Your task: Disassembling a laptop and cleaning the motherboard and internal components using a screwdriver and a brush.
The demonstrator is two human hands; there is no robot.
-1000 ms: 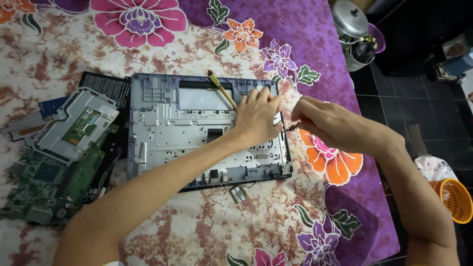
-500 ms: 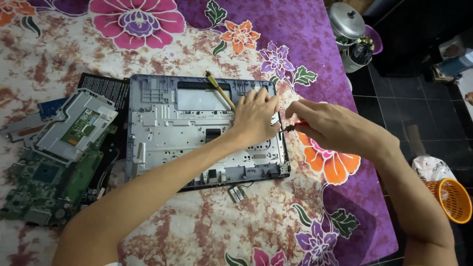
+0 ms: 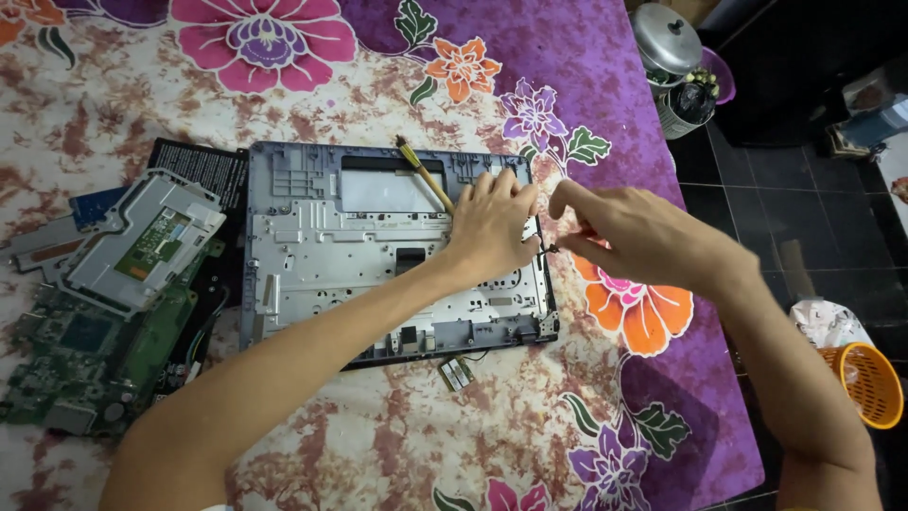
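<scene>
A grey laptop base (image 3: pixel 331 255), stripped open, lies on a flowered purple and pink cloth (image 3: pixel 567 76). My left hand (image 3: pixel 492 227) rests palm-down on its right part, fingers spread, thumb at the right edge. My right hand (image 3: pixel 634 232) hovers just beyond that edge, its fingertips pinched on a thin dark tool (image 3: pixel 553 248) whose tip meets the edge beside my left thumb. A yellow-handled tool (image 3: pixel 426 175) lies slanted on the base just above my left fingers.
Left of the base lie a silver metal bracket (image 3: pixel 142 241) and a green circuit board (image 3: pixel 85 350). A small card (image 3: pixel 456 374) sits below the base. Off the cloth's right edge are dark floor tiles, a metal pot (image 3: pixel 667 38) and an orange basket (image 3: pixel 865 378).
My right hand has dropped slightly and closed in on the base's right edge, next to my left thumb. My left hand stays on the base.
</scene>
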